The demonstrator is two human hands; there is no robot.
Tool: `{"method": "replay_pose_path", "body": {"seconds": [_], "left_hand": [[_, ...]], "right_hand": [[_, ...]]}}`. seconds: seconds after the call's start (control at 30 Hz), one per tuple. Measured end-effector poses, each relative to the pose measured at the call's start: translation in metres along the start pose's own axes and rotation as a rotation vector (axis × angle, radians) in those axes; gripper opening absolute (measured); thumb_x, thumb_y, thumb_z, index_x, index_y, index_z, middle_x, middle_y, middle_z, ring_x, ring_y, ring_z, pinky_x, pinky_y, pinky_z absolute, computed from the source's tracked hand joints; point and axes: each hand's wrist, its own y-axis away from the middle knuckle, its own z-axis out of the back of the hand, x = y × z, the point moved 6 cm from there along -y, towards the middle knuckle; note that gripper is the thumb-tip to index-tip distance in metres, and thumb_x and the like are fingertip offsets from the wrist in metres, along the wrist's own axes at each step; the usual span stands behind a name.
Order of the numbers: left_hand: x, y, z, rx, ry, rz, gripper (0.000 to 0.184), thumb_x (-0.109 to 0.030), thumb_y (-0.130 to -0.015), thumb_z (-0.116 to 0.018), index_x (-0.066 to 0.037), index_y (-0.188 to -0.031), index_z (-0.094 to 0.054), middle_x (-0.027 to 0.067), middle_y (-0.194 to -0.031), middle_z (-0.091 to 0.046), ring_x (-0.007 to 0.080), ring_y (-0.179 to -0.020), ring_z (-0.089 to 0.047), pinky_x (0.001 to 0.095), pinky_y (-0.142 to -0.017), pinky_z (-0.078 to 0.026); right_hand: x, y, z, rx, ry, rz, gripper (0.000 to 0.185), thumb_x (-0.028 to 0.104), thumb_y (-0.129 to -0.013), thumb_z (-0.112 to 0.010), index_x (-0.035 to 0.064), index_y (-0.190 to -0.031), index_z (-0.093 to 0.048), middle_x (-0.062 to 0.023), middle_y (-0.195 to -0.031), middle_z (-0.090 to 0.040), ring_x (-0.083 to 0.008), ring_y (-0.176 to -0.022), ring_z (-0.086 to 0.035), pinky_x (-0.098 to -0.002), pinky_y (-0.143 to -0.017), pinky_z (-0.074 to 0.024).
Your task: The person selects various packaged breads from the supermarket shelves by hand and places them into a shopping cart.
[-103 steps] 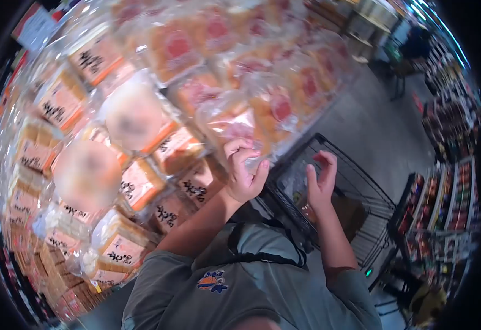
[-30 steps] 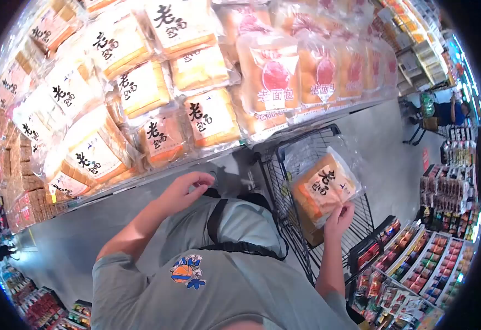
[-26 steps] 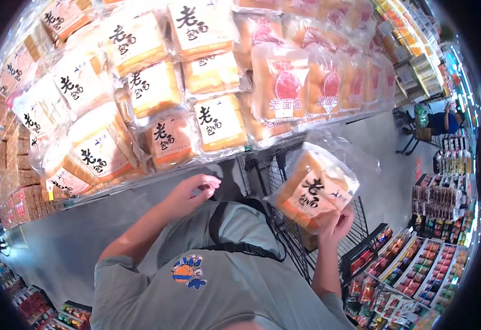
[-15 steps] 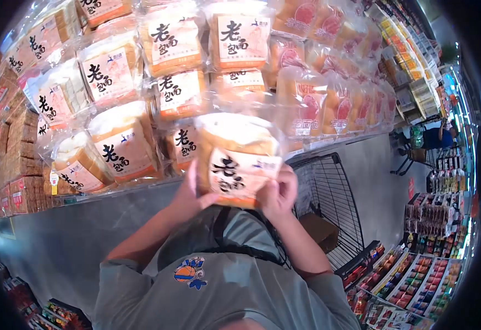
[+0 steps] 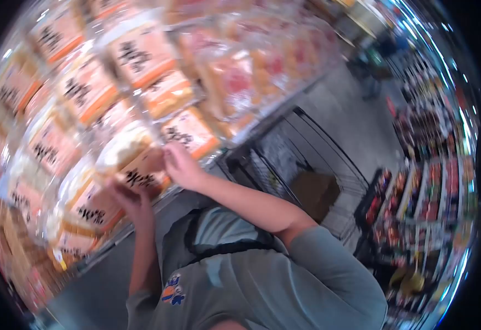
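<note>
A clear-bagged loaf of bread (image 5: 136,159) with a pink and orange label lies low at the front of the bread display, tilted back among similar bags. At its lower left corner, my left hand (image 5: 129,201) has its fingers and thumb closed against the bag. My right hand (image 5: 184,169) grips the bag's right edge, fingers partly hidden behind it. Another labelled bread bag (image 5: 190,132) sits just beyond my right hand, and a further bag (image 5: 91,202) leans close to my left hand. Motion blur smears the labels.
A black wire shopping cart (image 5: 337,140) stands right of the display with a brown cardboard box (image 5: 313,192) inside. Bread bags with red print (image 5: 235,82) fill the display's right part. Packaged goods line shelves (image 5: 433,192) at the far right. A blurred person (image 5: 372,66) is in the background.
The bagged bread has moved from in front of my chest to the left, down among the bags on the display, with both hands on it. My view has turned and tilted.
</note>
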Motion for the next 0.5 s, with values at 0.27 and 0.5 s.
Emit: {"method": "replay_pose_path", "body": {"seconds": [0.27,0.5], "left_hand": [[-0.048,0.007,0.003,-0.036,-0.568,-0.461,0.069,-0.002,-0.093,-0.055,-0.002,-0.149,-0.013,0.0182,-0.153,-0.019,0.0344,-0.143,-0.022,0.0476,-0.116,-0.025],[-0.108,0.009,-0.028,0.035,-0.062,-0.686,0.046,0.000,-0.088,-0.057,-0.007,-0.129,-0.036,0.0150,-0.138,-0.035,0.0325,-0.128,-0.039,0.0469,-0.112,-0.036]], "right_hand": [[0.009,0.033,0.030,-0.092,0.021,0.112,0.040,0.004,-0.080,-0.068,0.0014,-0.116,-0.052,-0.0204,-0.110,-0.054,-0.0395,-0.099,-0.057,-0.0454,-0.082,-0.0469],[-0.030,0.130,0.100,0.070,0.080,-0.228,0.029,0.016,-0.091,-0.060,0.0051,-0.116,-0.053,-0.0168,-0.107,-0.055,-0.0347,-0.099,-0.056,-0.0414,-0.090,-0.0455]]}}
